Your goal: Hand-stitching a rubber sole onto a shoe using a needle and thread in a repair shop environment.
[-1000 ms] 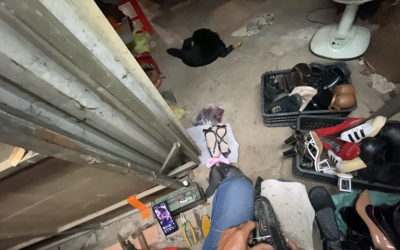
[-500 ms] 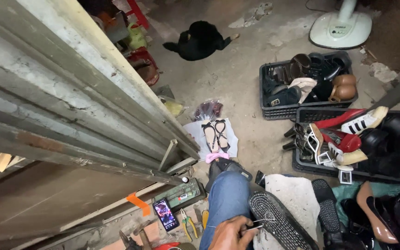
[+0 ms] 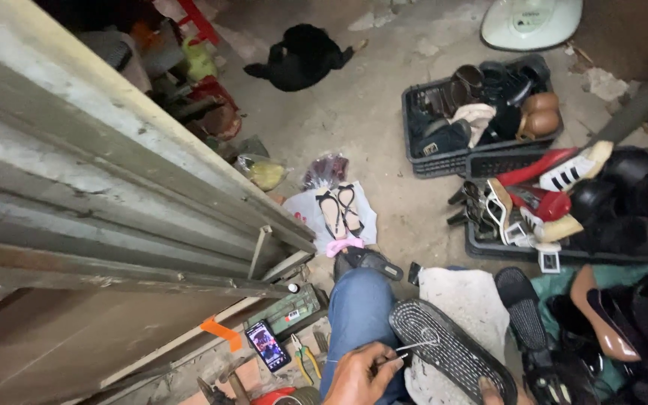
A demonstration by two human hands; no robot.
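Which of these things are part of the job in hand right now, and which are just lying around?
In hand: left hand gripping a thin metal tool; black shoe sole lying on the knee; right hand, only its edge in view, at the sole's near end.

Lying about: phone, pliers, strappy sandals, two crates of shoes, black cloth, fan base.

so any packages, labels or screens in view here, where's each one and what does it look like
Phone: on the floor left of the blue-jeaned knee, dark rectangle, screen lit with a colourful picture.
Green box: just above the phone, flat, with small labels on its lid.
Plastic bag: on the floor by the sandals, crumpled, dark reddish contents.
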